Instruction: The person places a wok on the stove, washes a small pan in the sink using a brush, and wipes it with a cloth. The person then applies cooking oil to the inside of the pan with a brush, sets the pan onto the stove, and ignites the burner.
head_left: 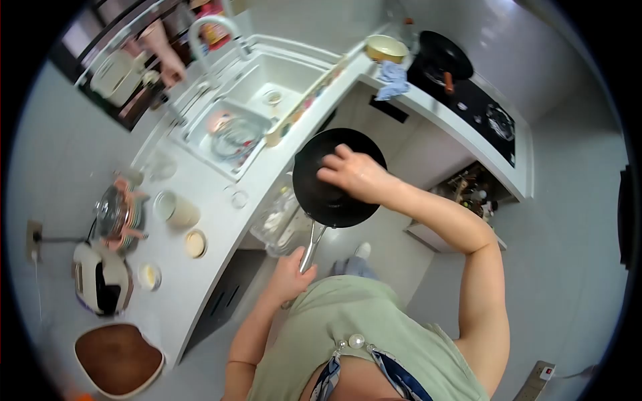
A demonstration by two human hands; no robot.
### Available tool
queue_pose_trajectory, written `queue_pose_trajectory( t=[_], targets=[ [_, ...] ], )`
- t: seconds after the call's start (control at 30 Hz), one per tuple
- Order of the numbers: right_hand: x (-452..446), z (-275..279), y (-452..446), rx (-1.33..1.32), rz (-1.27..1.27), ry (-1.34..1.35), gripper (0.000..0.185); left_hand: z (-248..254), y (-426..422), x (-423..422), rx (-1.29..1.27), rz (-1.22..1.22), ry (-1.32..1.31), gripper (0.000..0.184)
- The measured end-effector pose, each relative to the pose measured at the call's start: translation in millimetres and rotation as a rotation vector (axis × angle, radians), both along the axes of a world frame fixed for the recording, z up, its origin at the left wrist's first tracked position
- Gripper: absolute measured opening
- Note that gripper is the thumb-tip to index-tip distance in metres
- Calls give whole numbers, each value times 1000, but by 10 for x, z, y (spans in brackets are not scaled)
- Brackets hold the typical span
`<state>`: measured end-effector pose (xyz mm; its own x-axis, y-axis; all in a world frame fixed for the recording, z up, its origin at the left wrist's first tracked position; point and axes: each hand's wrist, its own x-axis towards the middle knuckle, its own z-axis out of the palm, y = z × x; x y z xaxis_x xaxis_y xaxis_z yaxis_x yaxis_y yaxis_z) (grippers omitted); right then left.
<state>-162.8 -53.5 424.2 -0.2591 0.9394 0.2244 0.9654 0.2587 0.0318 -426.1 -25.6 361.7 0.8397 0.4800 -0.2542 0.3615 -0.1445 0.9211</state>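
Observation:
A black frying pan (328, 194) with a metal handle is held out over the floor, in front of the counter edge. My left hand (292, 275) is wrapped round the end of its handle. Over the pan's dark inner surface is my right hand (354, 175), fingers bent and partly blurred; whether they touch the pan or hold anything is too unclear to tell.
A white double sink (234, 170) with dishes in its near basin lies ahead left. Jars and small bowls stand on the left counter (207, 230). At the right rear, a black wok (445, 57) sits on the stove (481, 107), beside a blue cloth (392, 81) and yellow pot (386, 50).

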Motion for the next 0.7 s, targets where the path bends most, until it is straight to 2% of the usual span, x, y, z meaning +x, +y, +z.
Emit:
queue_pose_trajectory(
  t=[0.03,0.1,0.13,0.17,0.23,0.27,0.3,0.37,0.4,0.43,0.5,0.53,0.57,0.6,0.63,0.67,0.7],
  targets=[
    [292,-23,-182,-30,-135,-18,27,-19,-48,181,-9,-30,8,17],
    [741,-197,-557,-251,-159,69,27,-120,-132,622,9,-119,-2,15],
    [848,-234,-701,-266,18,318,29,-213,-200,862,43,-174,-24,15],
    [883,-222,-783,-229,-21,237,30,-217,-278,1111,77,-232,-42,15],
    [1302,-155,-908,1,-263,126,34,-134,-471,1547,-28,-292,1,16],
    [1583,-143,-1024,60,-403,25,39,-74,-548,1758,-49,-313,5,17],
    [1845,-248,-1192,123,-509,23,38,-40,-611,1939,-73,-331,10,18],
    [2039,-225,-1608,-205,-623,-60,34,-102,-720,2295,-113,-355,12,17],
    [2076,-192,-1736,-428,-537,56,30,-122,-790,2461,-101,-376,-2,15],
    [2098,-295,-1845,-321,-370,253,32,-141,-856,2607,-87,-401,-12,14],
    [2228,-356,-1846,-33,-387,340,33,-172,-939,2864,-71,-513,14,14],
    [2387,-329,-1866,142,-437,258,32,-175,-960,2954,-60,-566,35,14],
    [2579,-366,-1955,160,-608,50,32,-157,-986,3063,-122,-559,50,14],
    [2706,-421,-2092,150,-735,18,32,-125,-1013,3178,-181,-545,62,15],
    [2771,-471,-2231,138,-863,-8,32,-98,-1015,3274,-241,-530,79,15],
    [2760,-468,-2348,-33,-924,-47,35,-107,-1019,3386,-202,-542,84,15],
    [2755,-523,-2424,-255,-921,52,34,-119,-1022,3526,-160,-577,97,14]
  ],
)
